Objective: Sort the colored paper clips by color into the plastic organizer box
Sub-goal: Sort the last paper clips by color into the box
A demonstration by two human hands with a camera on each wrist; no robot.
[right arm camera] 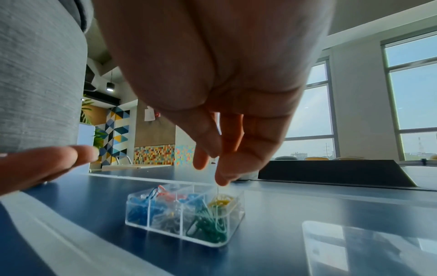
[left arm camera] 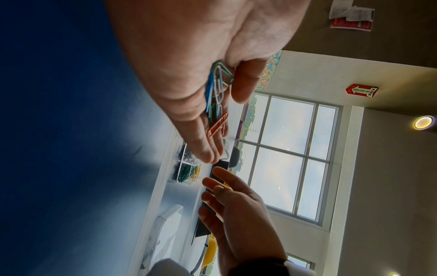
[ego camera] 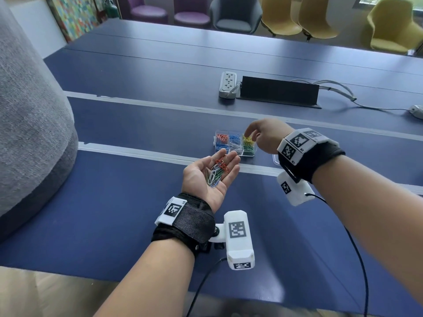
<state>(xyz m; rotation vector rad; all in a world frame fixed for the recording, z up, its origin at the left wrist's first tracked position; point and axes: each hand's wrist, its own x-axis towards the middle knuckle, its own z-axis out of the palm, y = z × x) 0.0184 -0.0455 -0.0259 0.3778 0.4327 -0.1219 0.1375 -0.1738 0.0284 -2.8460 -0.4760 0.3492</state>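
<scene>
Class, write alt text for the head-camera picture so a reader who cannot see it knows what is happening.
A person's left hand, palm up, carries mixed paper clips, while the right hand reaches over the yellow compartment of a clear organizer box on a blue table. Clips in the box are grouped by color.

A white power strip (ego camera: 227,84) lies beside a black cable box (ego camera: 278,90) on the blue table (ego camera: 137,124).

Office meeting room: long blue table (ego camera: 137,124), power strip (ego camera: 227,84), coloured chairs (ego camera: 386,30), large windows (right arm camera: 411,93).
</scene>
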